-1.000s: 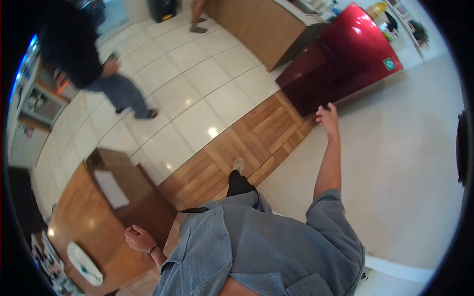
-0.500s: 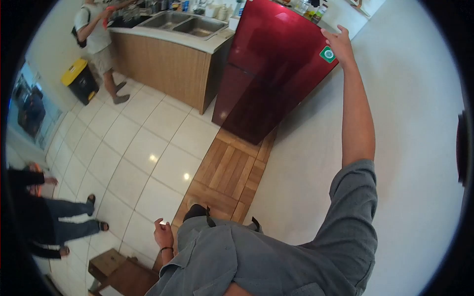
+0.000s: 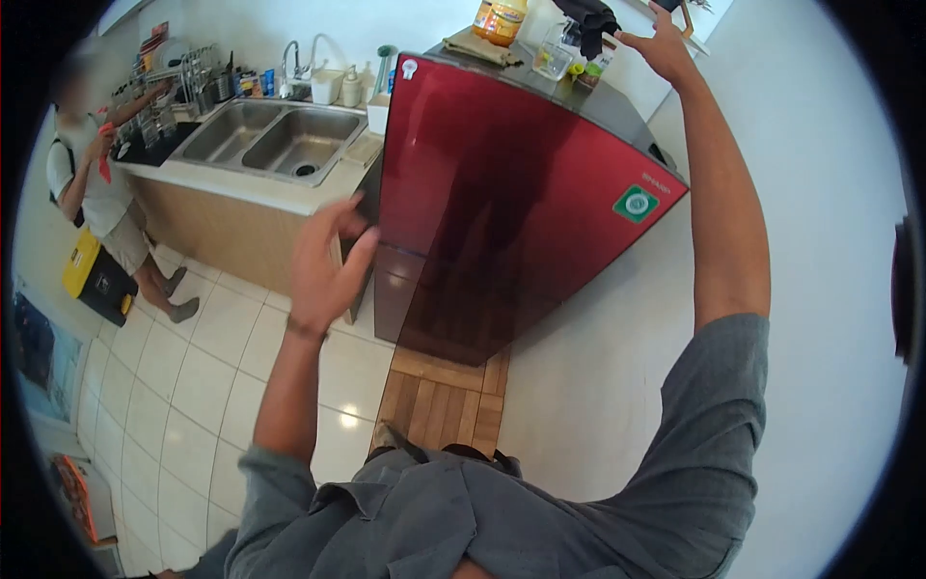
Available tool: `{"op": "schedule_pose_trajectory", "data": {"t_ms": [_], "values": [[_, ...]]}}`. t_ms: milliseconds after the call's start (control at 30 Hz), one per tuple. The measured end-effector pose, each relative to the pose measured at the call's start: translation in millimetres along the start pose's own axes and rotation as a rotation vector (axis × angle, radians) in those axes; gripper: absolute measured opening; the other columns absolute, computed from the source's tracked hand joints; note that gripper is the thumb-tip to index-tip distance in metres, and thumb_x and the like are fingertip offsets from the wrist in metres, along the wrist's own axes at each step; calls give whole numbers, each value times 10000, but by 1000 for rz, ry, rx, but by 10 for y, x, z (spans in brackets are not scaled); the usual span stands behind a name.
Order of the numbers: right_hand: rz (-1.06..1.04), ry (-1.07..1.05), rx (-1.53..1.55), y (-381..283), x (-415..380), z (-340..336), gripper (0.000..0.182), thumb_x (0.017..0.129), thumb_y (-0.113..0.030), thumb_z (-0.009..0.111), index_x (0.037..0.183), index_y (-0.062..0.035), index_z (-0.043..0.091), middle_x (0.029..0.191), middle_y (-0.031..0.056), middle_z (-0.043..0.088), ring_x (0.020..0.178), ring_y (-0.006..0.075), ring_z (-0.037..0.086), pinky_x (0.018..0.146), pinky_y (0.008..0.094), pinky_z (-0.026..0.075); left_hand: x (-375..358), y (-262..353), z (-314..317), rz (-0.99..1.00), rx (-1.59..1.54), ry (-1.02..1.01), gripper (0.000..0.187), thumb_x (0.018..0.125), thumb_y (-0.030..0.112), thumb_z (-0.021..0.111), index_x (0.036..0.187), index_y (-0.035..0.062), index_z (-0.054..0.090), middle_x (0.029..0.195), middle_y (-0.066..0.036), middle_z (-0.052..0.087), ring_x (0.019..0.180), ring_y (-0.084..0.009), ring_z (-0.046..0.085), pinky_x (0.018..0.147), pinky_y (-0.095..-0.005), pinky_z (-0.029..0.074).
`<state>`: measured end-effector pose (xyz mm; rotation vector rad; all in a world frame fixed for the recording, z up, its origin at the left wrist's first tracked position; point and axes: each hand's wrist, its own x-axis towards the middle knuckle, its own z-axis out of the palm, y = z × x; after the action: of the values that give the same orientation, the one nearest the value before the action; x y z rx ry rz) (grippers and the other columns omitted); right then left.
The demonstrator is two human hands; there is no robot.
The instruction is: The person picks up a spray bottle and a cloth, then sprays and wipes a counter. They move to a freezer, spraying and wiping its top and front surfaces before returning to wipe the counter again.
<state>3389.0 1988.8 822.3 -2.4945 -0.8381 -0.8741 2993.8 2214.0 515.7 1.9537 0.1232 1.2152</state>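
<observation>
My right hand (image 3: 666, 50) is raised at the top right, above the right side of a red fridge (image 3: 502, 183). Its thumb and fingers are apart, with the thumb tip right beside a bunched black cloth-like thing (image 3: 586, 24). Behind the fingertips shows a small dark shape, cut off by the frame's upper edge. My left hand (image 3: 328, 259), slightly blurred, is lifted in front of the fridge's left edge, thumb and fingers spread and nothing between them. On the fridge top stand a jar with an orange-yellow label (image 3: 500, 21), a clear glass container (image 3: 555, 53) and a folded cloth (image 3: 480, 48).
Left of the fridge runs a counter with a double sink (image 3: 299, 145), a tap and bottles. A person (image 3: 96, 174) stands at its far end by a dish rack, holding something red. A yellow-lidded bin (image 3: 96, 275) is behind them. A white wall (image 3: 598, 386) rises on my right.
My left hand has come up from beside my hip to in front of the fridge. The view has tilted up and moved closer, bringing the fridge top into sight; my right hand stays raised.
</observation>
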Motion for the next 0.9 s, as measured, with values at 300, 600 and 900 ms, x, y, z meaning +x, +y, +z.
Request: {"op": "schedule_pose_trajectory", "data": {"t_ms": [300,600,900], "values": [[-343,84,-468,175,669,662,898,788,-384,796,1526,-218,312,1412,233,488,1250,405,529,1018,465,462,2939,257,2127,62,325,-238,572,825,485,629,1188,47,686,1205,-167,684,1125,-342,645,967,-429,501],[-717,67,-119,818,1600,890,434,900,-218,639,1328,-198,569,1148,213,635,1013,390,645,852,480,506,4319,197,3524,-51,422,-474,666,810,497,685,1160,-69,667,1193,-253,666,1102,-378,646,960,-408,498],[-299,149,277,708,1817,716,318,943,-223,586,948,88,649,792,262,666,750,368,681,675,463,486,4686,-87,4046,-58,335,-296,541,782,421,732,1119,-1,710,1182,-228,679,1111,-351,657,951,-405,523]]}}
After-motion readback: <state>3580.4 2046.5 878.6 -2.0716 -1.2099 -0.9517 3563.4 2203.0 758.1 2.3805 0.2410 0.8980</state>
